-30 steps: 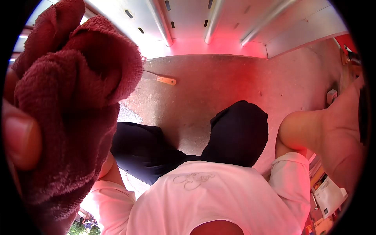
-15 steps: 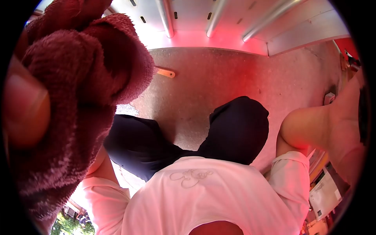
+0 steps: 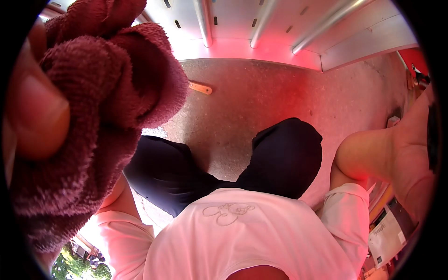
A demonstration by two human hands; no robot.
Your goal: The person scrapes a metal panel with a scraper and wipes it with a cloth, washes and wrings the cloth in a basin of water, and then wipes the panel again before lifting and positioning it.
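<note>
Close to the camera on the left, my left hand (image 3: 39,116) grips a bunched dark red terry cloth (image 3: 109,84). Its thumb presses on the cloth, and the other fingers are mostly out of sight. The raised right arm runs up at the right edge, where only the wrist and part of my right hand (image 3: 417,135) show; its fingers lie outside the view. Beyond the cloth, a tool with an orange handle (image 3: 200,87) lies on the floor, its other end hidden behind the cloth.
A pale metal structure with round bars (image 3: 266,28) spans the top above the concrete floor (image 3: 224,116). At the lower right are a white envelope-like item (image 3: 386,238) and other clutter. A small box (image 3: 393,121) rests on the floor at the right.
The left hand and the red cloth have shifted right and slightly up in view, covering the far end of the orange-handled tool. My left hand keeps its grip.
</note>
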